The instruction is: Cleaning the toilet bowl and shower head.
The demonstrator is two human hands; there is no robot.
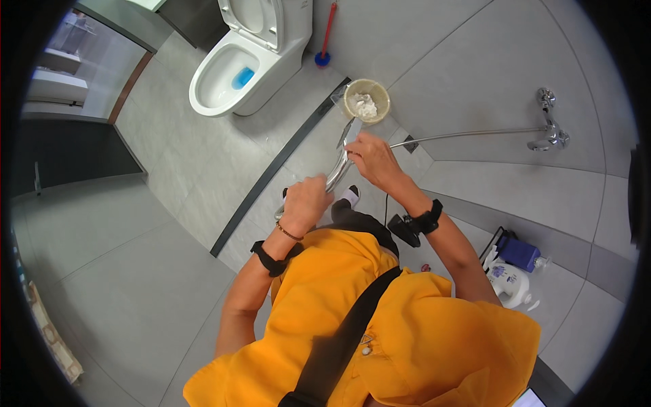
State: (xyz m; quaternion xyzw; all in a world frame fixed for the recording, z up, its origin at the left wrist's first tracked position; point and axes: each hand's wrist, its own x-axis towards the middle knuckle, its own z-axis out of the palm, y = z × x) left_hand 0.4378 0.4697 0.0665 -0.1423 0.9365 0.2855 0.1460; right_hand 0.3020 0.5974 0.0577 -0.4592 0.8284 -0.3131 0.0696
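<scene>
Between my two hands is a chrome hand shower (338,169) with a curved handle and a flat head, held out in front of my body. My right hand (371,157) is closed round its upper part, near the flat head. Lower and to the left, my left hand (307,201) is wrapped round the other end of the handle and is slightly blurred. A metal shower hose (468,136) runs from behind my right hand to a wall-mounted tap (550,129) at the right. How the hose joins the shower is hidden.
An open toilet (220,74) stands ahead. A red-handled toilet brush (323,57) leans by the wall. Beyond my hands sits a waste bin (384,108) holding crumpled paper. A dark raised floor strip (271,178) crosses at left. Bottles (508,281) stand on the right.
</scene>
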